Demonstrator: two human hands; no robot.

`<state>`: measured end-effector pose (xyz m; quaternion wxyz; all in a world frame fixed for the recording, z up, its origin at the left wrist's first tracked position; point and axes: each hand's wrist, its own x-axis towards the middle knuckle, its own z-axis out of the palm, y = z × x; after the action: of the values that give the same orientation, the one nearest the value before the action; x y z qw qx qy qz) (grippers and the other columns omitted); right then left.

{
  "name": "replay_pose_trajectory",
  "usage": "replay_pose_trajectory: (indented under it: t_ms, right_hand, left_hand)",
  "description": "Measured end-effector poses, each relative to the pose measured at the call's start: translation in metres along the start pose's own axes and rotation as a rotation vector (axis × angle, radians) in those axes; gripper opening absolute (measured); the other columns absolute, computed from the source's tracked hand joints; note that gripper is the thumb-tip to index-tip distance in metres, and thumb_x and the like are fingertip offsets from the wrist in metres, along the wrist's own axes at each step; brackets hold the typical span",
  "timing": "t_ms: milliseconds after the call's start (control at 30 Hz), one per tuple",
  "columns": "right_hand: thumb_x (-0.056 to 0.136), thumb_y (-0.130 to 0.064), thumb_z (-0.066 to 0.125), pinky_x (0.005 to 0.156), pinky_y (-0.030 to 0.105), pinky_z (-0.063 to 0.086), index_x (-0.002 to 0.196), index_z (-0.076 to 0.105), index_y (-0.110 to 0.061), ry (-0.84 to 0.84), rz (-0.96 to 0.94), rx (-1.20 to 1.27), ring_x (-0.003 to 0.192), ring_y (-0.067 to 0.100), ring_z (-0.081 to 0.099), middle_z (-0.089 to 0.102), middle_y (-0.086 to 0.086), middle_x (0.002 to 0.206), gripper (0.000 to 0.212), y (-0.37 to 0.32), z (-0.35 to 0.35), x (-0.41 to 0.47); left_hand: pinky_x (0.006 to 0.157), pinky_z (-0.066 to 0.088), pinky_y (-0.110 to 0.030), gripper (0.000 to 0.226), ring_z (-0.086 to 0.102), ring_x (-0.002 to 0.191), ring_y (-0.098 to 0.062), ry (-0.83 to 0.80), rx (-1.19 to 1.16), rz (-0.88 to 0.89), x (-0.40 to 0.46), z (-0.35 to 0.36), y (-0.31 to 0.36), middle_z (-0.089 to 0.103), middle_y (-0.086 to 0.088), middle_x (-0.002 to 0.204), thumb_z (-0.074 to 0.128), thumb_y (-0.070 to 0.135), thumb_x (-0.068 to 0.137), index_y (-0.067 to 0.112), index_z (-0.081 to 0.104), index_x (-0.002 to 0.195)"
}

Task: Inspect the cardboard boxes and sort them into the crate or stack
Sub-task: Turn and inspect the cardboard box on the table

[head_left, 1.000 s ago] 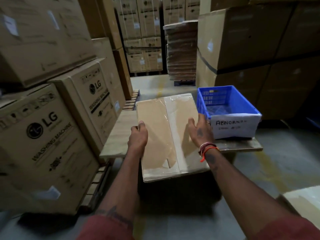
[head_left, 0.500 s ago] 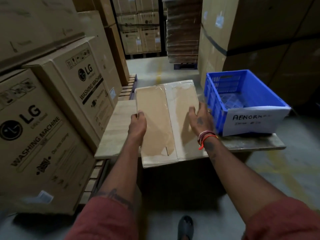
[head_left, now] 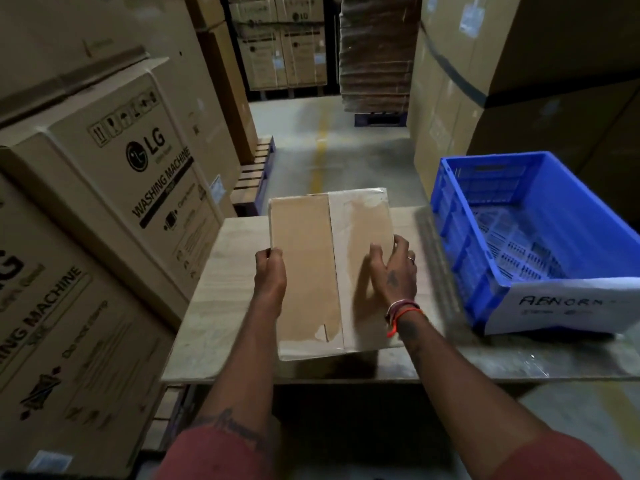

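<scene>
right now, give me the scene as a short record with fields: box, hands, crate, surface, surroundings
box: flat cardboard box, taped along its middle seam, held over the board
left hand: left hand grips the box's left edge
right hand: right hand grips the right edge, fingers spread on top
crate: blue crate right of the box, no boxes inside, paper label reading ABNORM...
surface: wooden board
surroundings: washing machine cartons stacked at left

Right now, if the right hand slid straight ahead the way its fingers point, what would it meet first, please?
Nothing close, probably: the right hand grips the cardboard box, fingers pointing away along its right edge. Beyond lie bare wooden board and floor; the blue crate sits off to the right. Depth is unclear.
</scene>
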<state>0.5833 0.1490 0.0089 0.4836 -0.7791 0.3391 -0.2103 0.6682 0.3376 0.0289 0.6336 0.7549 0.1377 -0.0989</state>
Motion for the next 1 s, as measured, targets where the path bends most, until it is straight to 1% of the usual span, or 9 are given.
replay_pose_trajectory:
  t_ms: [133, 267, 367, 467, 567, 667, 767, 867, 1000]
  right_hand:
    - [0.095, -0.054, 0.051, 0.099, 0.045, 0.045, 0.143, 0.043, -0.023, 0.027, 0.016, 0.063, 0.124, 0.037, 0.054, 0.057, 0.014, 0.135, 0.058, 0.005, 0.025, 0.017]
    - [0.091, -0.057, 0.046, 0.1, 0.045, 0.047, 0.14, 0.044, -0.025, 0.061, 0.01, 0.145, 0.118, 0.031, 0.058, 0.06, 0.008, 0.13, 0.058, 0.01, 0.042, 0.024]
    - [0.094, -0.056, 0.044, 0.099, 0.043, 0.048, 0.136, 0.044, -0.03, 0.066, 0.004, 0.203, 0.117, 0.024, 0.06, 0.062, 0.002, 0.127, 0.049, 0.019, 0.054, 0.025]
    - [0.101, -0.047, 0.043, 0.092, 0.036, 0.051, 0.128, 0.045, -0.029, 0.072, -0.057, 0.277, 0.109, 0.008, 0.063, 0.063, -0.007, 0.12, 0.033, 0.032, 0.064, 0.025]
    - [0.101, -0.05, 0.04, 0.09, 0.043, 0.051, 0.119, 0.045, -0.021, 0.067, -0.071, 0.361, 0.099, 0.005, 0.061, 0.061, -0.004, 0.111, 0.034, 0.043, 0.072, 0.021]
    - [0.094, -0.073, 0.042, 0.086, 0.046, 0.05, 0.104, 0.045, -0.026, 0.036, 0.004, 0.442, 0.088, 0.01, 0.059, 0.061, -0.011, 0.096, 0.048, 0.058, 0.077, 0.008]
    - [0.087, -0.087, 0.041, 0.091, 0.047, 0.05, 0.101, 0.049, -0.023, -0.027, 0.093, 0.474, 0.091, 0.008, 0.062, 0.064, -0.02, 0.092, 0.066, 0.059, 0.071, 0.0]
    - [0.087, -0.083, 0.034, 0.108, 0.05, 0.041, 0.109, 0.063, -0.02, -0.078, 0.188, 0.487, 0.11, 0.007, 0.064, 0.072, -0.01, 0.113, 0.073, 0.042, 0.053, 0.008]
    - [0.099, -0.076, 0.025, 0.113, 0.053, 0.038, 0.114, 0.067, -0.031, -0.084, 0.212, 0.485, 0.115, 0.007, 0.064, 0.074, -0.013, 0.113, 0.063, 0.004, 0.025, 0.034]
  left_hand:
    - [0.093, 0.057, -0.061, 0.053, 0.067, 0.103, -0.038, -0.033, -0.067, 0.035, 0.054, 0.011, -0.009, 0.068, -0.017, 0.115, 0.05, 0.048, 0.079, 0.017, 0.058, 0.121]
    - [0.073, 0.058, -0.042, 0.028, 0.063, 0.091, -0.028, -0.109, -0.168, 0.057, 0.058, 0.012, 0.007, 0.063, -0.014, 0.109, 0.041, 0.027, 0.101, 0.01, 0.046, 0.124]
    - [0.067, 0.054, -0.035, 0.038, 0.063, 0.088, -0.028, -0.187, -0.353, -0.018, 0.072, 0.003, -0.005, 0.066, -0.013, 0.1, 0.045, 0.014, 0.092, 0.007, 0.054, 0.128]
    - [0.074, 0.049, -0.036, 0.039, 0.063, 0.081, -0.027, -0.266, -0.533, -0.126, 0.084, -0.012, -0.018, 0.072, -0.008, 0.085, 0.046, 0.019, 0.075, 0.011, 0.069, 0.107]
    - [0.076, 0.05, -0.035, 0.038, 0.065, 0.081, -0.022, -0.251, -0.632, -0.197, 0.089, -0.021, -0.025, 0.074, -0.003, 0.079, 0.045, 0.035, 0.1, 0.018, 0.075, 0.084]
    - [0.085, 0.053, -0.038, 0.054, 0.074, 0.09, -0.021, -0.276, -0.568, -0.202, 0.086, -0.028, -0.026, 0.079, -0.003, 0.095, 0.041, 0.064, 0.101, 0.021, 0.074, 0.098]
    - [0.087, 0.05, -0.039, 0.048, 0.065, 0.104, -0.017, -0.256, -0.411, -0.2, 0.085, -0.033, -0.028, 0.072, 0.001, 0.119, 0.039, 0.063, 0.102, 0.03, 0.07, 0.12]
    - [0.096, 0.046, -0.047, 0.054, 0.06, 0.105, -0.019, -0.264, -0.322, -0.208, 0.09, -0.041, -0.027, 0.068, -0.003, 0.122, 0.048, 0.06, 0.1, 0.023, 0.064, 0.136]
    - [0.116, 0.032, -0.064, 0.067, 0.055, 0.132, -0.027, -0.348, -0.196, -0.16, 0.106, -0.058, -0.007, 0.063, 0.0, 0.143, 0.055, 0.071, 0.086, 0.032, 0.06, 0.141]
